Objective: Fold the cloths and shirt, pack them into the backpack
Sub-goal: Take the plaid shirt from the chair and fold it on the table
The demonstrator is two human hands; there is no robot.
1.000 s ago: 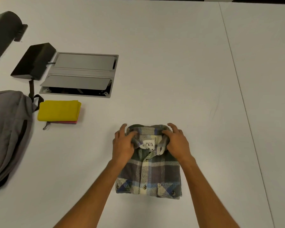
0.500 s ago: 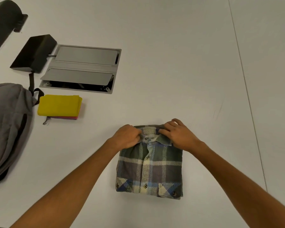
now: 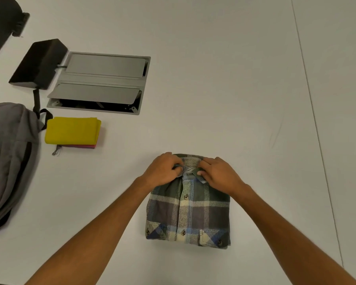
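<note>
Both hands, left hand (image 3: 166, 169) and right hand (image 3: 218, 172), pinch the collar of the folded plaid shirt (image 3: 188, 210) on the white table (image 3: 214, 89), apparently neatening it for packing; folded cloths (image 3: 72, 131) wait beside the grey backpack (image 3: 8, 157).

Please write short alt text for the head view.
Both hands, left hand and right hand, pinch the collar of a folded plaid shirt on a white table. Folded yellow cloth and grey backpack lie left.
</note>
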